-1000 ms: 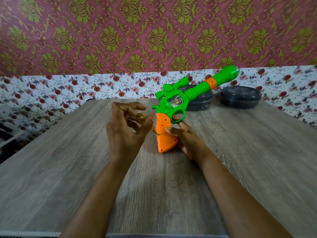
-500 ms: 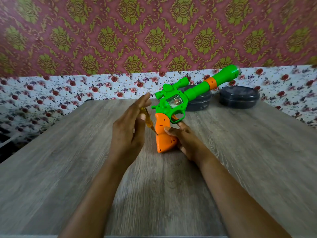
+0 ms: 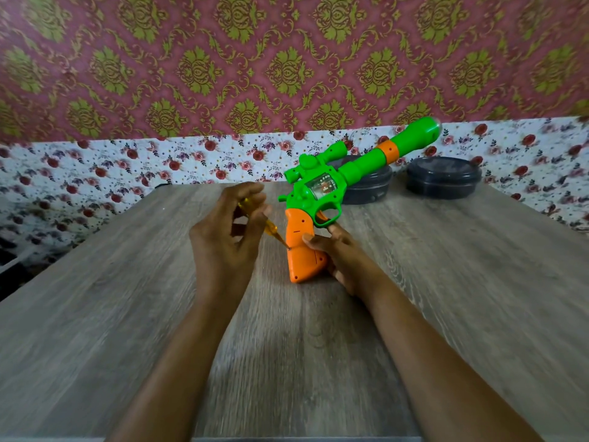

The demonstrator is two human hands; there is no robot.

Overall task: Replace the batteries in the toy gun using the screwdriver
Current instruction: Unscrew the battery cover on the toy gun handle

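Item 1, hands. I record the left hand (image 3: 223, 244) gripping the screwdriver (image 3: 271, 229). Its fingers are curled round the amber, see-through handle, and the thumb and fingertips pinch it. The outline of this hand is slightly blurred. The right hand (image 3: 341, 260) grips the toy gun (image 3: 318, 193) low on its orange grip (image 3: 301, 250). The thumb lies across the near face of the grip and the other fingers wrap behind it. One finger reaches up to just beneath the trigger guard.

Item 2, tool contact. The screwdriver slants down from the left hand toward the right hand. Its tip touches the left edge of the orange grip, just beside the right thumb. I cannot tell whether the tip sits in a screw head.

Item 3, task object. The toy gun stands between the two hands with the butt of the grip resting on the wood-grain surface (image 3: 127, 314). Its green body and barrel tilt up and away beyond the right hand.

Item 4, surroundings. Beyond the right hand, a dark round container (image 3: 369, 189) sits on the surface behind the barrel. A second dark container (image 3: 443, 181) stands further to the right, apart from it. Both forearms are bare and extend over the surface.
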